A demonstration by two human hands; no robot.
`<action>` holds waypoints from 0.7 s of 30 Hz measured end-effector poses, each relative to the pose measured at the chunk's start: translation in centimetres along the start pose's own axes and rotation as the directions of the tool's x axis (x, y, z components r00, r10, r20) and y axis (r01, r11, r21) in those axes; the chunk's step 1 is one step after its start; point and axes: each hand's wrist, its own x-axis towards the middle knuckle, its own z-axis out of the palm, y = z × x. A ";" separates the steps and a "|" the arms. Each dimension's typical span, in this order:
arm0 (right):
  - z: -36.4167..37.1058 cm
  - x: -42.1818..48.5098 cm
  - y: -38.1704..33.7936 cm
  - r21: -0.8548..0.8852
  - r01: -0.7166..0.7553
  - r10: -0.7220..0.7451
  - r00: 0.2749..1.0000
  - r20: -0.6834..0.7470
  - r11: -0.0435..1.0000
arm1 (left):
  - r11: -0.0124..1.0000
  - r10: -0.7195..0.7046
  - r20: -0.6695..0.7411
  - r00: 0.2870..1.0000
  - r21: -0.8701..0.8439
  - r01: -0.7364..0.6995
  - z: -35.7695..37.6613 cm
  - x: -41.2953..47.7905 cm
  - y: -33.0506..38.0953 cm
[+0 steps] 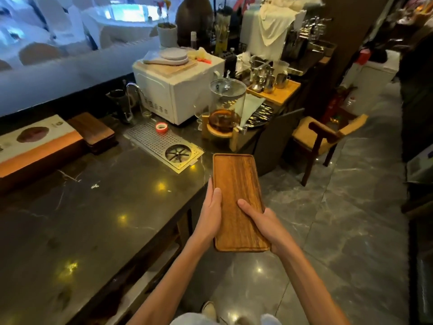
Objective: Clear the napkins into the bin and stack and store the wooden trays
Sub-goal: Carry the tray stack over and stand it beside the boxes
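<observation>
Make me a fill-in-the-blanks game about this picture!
The left hand and right hand hold a tray made of ____.
The tape roll on the metal drip tray is coloured ____.
The plates sit on top of the white ____.
Missing words: wood; red; microwave.

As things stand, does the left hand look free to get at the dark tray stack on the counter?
Probably not yet: the left hand grips the wooden tray with the right hand, and the dark tray stack lies far across the counter.
</observation>
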 end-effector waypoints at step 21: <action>9.5 27.5 -15.1 -0.255 0.167 0.049 0.741 0.670 0.952 | 0.958 -0.224 -0.739 0.635 -0.288 0.003 -8.6 18.6 5.5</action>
